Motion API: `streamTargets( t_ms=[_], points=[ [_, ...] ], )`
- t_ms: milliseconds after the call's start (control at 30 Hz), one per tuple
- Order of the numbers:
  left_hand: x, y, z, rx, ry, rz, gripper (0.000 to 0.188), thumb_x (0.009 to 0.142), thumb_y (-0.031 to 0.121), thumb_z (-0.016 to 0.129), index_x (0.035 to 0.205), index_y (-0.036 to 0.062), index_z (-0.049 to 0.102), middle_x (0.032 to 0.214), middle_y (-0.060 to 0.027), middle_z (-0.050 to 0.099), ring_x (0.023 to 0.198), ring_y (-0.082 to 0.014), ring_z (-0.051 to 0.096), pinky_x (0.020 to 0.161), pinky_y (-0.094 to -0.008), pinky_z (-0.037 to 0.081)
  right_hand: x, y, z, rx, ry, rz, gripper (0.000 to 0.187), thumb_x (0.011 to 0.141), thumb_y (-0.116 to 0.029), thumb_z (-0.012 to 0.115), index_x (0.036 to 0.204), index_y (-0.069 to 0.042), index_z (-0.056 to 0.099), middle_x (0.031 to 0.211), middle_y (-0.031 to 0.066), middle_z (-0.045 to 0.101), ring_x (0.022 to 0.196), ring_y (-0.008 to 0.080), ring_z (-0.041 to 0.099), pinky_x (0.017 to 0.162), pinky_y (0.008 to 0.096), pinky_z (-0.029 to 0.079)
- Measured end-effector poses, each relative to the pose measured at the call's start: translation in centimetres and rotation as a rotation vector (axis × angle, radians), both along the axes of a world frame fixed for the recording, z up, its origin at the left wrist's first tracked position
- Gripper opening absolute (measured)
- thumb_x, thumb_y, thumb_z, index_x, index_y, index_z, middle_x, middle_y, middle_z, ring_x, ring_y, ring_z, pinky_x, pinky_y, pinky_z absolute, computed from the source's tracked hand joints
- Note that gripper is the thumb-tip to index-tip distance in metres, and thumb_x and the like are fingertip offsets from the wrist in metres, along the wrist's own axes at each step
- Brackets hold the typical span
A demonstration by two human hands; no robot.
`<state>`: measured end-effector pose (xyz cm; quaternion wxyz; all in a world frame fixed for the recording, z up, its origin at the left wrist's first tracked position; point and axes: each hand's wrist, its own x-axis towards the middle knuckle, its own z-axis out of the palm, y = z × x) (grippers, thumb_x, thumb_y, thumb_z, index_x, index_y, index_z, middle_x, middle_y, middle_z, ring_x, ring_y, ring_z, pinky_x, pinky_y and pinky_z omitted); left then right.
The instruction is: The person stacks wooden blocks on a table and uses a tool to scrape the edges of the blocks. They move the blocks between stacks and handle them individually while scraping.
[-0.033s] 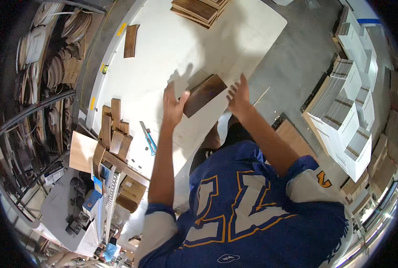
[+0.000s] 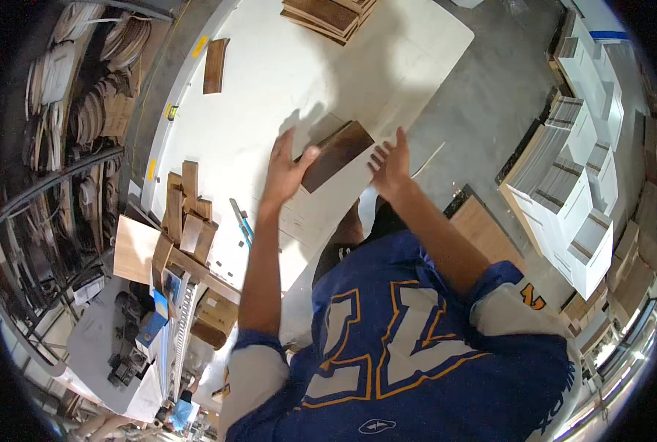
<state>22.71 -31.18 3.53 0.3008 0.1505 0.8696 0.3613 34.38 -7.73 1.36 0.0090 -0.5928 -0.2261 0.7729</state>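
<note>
Open hands on either side of a dark-brown wooden piece

A short, rectangular, dark-brown wooden piece (image 2: 337,158) lies flat and slantwise on the large white worktop (image 2: 258,81), near the edge on the person's side. Whether it is one board or several stacked squarely, I cannot tell. The left hand (image 2: 287,173) is at its left end, open, with the thumb spread wide from the fingers; the thumb tip meets the end of the piece in view, but actual contact cannot be made out. The right hand (image 2: 392,163) is open too, fingers parted and slightly curled, just beside the right end with a gap between. Neither hand is closed around anything.

Near the left forearm lies a slim blue-and-grey hand tool (image 2: 240,215), its lower end partly hidden by the arm. Farther left, a loose heap of brown wooden offcuts (image 2: 200,230) sits at the worktop's edge, with a pale square wooden panel (image 2: 134,247) beside it. A single brown wooden board (image 2: 215,66) rests alone at the upper left, and a stack of brown wooden boards (image 2: 317,20) stands at the far side. A thin pale strip (image 2: 430,159) shows beyond the right hand, over the grey concrete floor (image 2: 483,110). Well apart on the right are white box-like units (image 2: 564,243) holding thin upright panels.
</note>
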Motion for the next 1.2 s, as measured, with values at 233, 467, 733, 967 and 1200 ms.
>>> streamTargets(
  t_ms=[233, 467, 733, 967, 1200],
  points=[
    [-6.7, 3.6, -0.3, -0.172, -0.586, -0.450, 0.121, 0.098, 0.088, 0.057, 0.180, 0.0077, 0.018, 0.182, -0.0267, 0.028, 0.168, -0.0419, 0.028, 0.136, -0.0517, 0.028, 2.4, -9.6, -1.5, 0.016, 0.230, 0.235, 0.128, 0.097, -0.082, 0.067, 0.180, -0.004, 0.008, 0.186, 0.0153, 0.015, 0.170, 0.0311, 0.019, 0.137, 0.0485, 0.021],
    [-1.2, 2.7, -1.7, 0.304, -0.895, -0.068, 0.114, 0.109, 0.079, 0.047, 0.179, 0.0001, 0.006, 0.185, -0.0236, 0.017, 0.172, -0.0342, 0.017, 0.138, -0.0442, 0.019, -1.4, -8.6, -3.4, 0.102, 0.375, 0.307, 0.124, 0.097, -0.077, 0.070, 0.179, -0.009, 0.006, 0.179, 0.0210, 0.022, 0.165, 0.0350, 0.025, 0.135, 0.0528, 0.023],
    [3.6, 8.6, -2.4, 0.562, -0.747, 0.860, 0.090, 0.113, 0.071, 0.049, 0.175, 0.0073, 0.033, 0.172, -0.0123, 0.045, 0.157, -0.0271, 0.044, 0.130, -0.0397, 0.035, -9.9, -0.1, 0.7, 0.174, 0.528, 0.933, 0.086, 0.104, -0.053, 0.073, 0.164, 0.003, 0.047, 0.151, 0.0161, 0.062, 0.135, 0.0265, 0.060, 0.115, 0.0395, 0.048],
    [-5.8, 13.7, -2.5, 0.799, -0.509, 0.949, 0.087, 0.112, 0.073, 0.045, 0.170, 0.0079, 0.039, 0.165, -0.0149, 0.051, 0.152, -0.0303, 0.049, 0.127, -0.0457, 0.040, -20.4, 4.4, 2.3, 0.227, 0.548, 1.250, 0.104, 0.097, -0.074, 0.073, 0.160, 0.006, 0.051, 0.148, 0.0271, 0.065, 0.135, 0.0369, 0.065, 0.115, 0.0452, 0.052],
    [-14.0, 16.7, -4.1, 0.890, -0.443, 0.898, 0.083, 0.114, 0.070, 0.043, 0.165, 0.0048, 0.044, 0.156, -0.0196, 0.058, 0.140, -0.0362, 0.058, 0.122, -0.0498, 0.045, -20.8, 7.2, 1.6, 0.993, 0.386, 1.255, 0.098, 0.095, -0.067, 0.080, 0.153, 0.008, 0.056, 0.143, 0.0275, 0.067, 0.136, 0.0390, 0.064, 0.113, 0.0456, 0.053]
  ],
)
